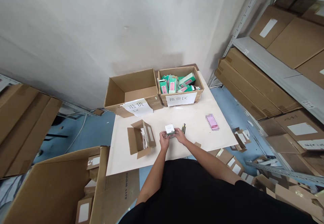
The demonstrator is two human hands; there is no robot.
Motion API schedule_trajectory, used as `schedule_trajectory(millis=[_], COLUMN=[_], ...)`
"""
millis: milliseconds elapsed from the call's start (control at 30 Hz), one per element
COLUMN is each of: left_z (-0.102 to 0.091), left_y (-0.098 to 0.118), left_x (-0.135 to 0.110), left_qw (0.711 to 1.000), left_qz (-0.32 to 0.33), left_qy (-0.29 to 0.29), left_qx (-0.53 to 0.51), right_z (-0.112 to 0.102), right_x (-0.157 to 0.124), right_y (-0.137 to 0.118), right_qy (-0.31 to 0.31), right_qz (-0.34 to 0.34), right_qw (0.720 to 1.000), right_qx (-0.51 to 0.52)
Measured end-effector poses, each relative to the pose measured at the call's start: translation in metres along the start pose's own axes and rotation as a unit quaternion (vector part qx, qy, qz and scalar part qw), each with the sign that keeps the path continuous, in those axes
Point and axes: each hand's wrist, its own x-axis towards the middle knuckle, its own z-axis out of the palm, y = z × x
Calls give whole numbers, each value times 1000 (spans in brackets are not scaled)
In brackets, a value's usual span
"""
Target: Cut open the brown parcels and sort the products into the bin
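A small white and green box is held between my two hands over the white table. My left hand grips its left side, and the fingers of my right hand close on its right side. Just beyond my right hand lies a black and yellow box cutter. To the left of my hands stands an opened small cardboard box with its flaps out and white paper inside.
At the table's back sit a large open carton with a handwritten sheet and a second carton holding several green and pink boxes. A blurred pink item lies right. Shelves of cartons flank the right; a big carton stands left.
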Motion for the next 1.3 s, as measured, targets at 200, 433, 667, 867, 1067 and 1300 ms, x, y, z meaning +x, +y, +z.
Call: schedule_trajectory(millis=[200, 433, 667, 867, 1067, 1300], left_z=[3, 13, 54, 63, 32, -18], left_y=[30, 142, 310, 377, 324, 220], left_x=[36, 84, 137, 149, 124, 72], left_qw=[999, 975, 928, 921, 926, 940], left_qz=[44, 222, 370, 386, 371, 332], left_qy=[-21, 4, -44, -52, -73, -28], left_qx=[4, 27, -25, -7, 25, 69], right_z=[1, -28, -84, -133, -126, -57], right_x=[30, 82, 152, 166, 120, 68], right_y=[-34, -136, -288, -343, -279, -204], right_qy=[54, 105, 193, 241, 237, 130], right_qz=[-10, -148, -284, -250, -245, -273], right_qw=[998, 983, 938, 934, 932, 934], right_qx=[14, 32, -39, -88, -126, -189])
